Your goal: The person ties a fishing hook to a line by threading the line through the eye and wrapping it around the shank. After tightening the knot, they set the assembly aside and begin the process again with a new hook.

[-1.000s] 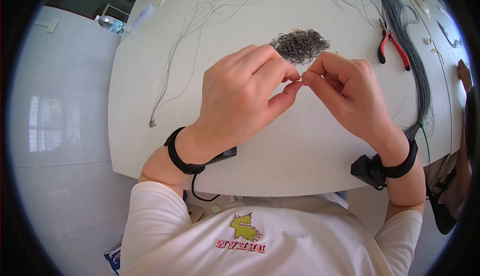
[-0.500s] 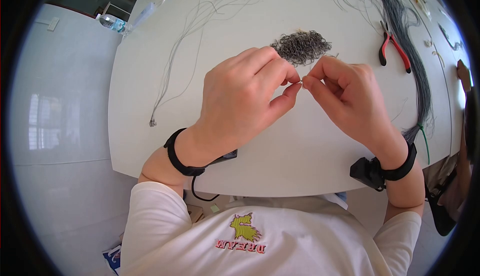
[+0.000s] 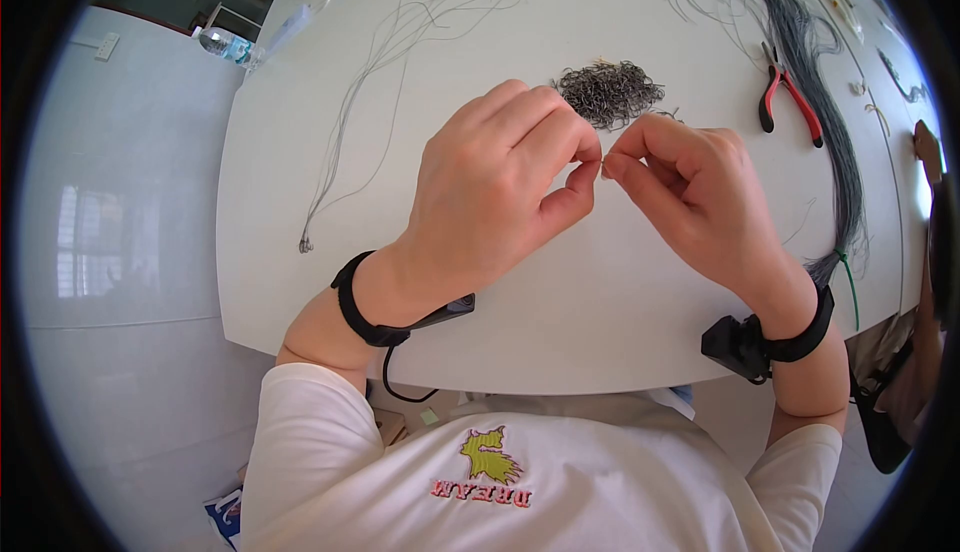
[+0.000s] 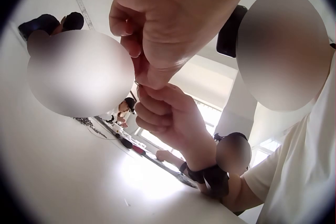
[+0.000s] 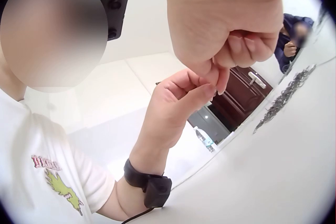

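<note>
Above the white table (image 3: 500,327), my left hand (image 3: 490,172) and right hand (image 3: 700,187) meet fingertip to fingertip. Each pinches with thumb and forefinger at a tiny thin metal piece (image 4: 137,83), mostly covered by the fingertips; I cannot tell its exact kind. In the right wrist view the left thumb and forefinger come together just below the right hand's fingers, whose other fingers are curled in. Just beyond the hands lies a heap of small dark curved wire pieces (image 3: 612,92), resembling hooks.
Left of the hands lie long thin strands (image 3: 350,92) with small metal bits at their near end. Red-handled pliers (image 3: 785,97) rest at the right beside a long dark bundle of strands (image 3: 845,152) bound with a green tie. A water bottle (image 3: 225,45) stands at far left.
The left hand has shifted slightly, its thumb and forefinger bending more at the tiny piece. My right hand stays almost in place.
</note>
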Motion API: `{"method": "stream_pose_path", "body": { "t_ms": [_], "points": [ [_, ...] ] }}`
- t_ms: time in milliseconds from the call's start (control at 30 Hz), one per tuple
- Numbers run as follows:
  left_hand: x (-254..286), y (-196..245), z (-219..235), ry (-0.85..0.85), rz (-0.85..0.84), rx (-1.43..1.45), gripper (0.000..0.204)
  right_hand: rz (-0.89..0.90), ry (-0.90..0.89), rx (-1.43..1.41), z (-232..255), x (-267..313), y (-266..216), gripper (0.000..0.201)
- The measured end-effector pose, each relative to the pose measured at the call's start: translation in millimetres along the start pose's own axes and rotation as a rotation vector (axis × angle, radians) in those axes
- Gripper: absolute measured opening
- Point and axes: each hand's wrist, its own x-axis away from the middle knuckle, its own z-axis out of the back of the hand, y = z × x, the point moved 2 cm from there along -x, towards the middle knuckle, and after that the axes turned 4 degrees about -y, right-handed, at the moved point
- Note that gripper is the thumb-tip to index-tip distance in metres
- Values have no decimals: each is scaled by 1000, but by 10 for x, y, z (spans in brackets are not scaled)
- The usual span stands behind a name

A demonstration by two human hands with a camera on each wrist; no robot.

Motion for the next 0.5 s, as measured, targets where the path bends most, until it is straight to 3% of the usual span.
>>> {"method": "stream_pose_path", "body": {
  "t_ms": [67,200,267,400,500],
  "points": [
    [-14,-1,13,8,-54,-26,25,5,-7,-5,5,-2,0,6],
    [8,10,8,-4,-4,29,24,22,-12,1,10,-5,-3,4],
    [36,1,3,-82,200,231,21,24,-16,10,7,-5,-8,3],
    [31,0,36,-132,307,311,16,24,9,-12,-2,-2,-1,3],
    [36,-63,32,-68,362,429,13,-7,24,-52,24,-9,-9,4]
  ]
}}
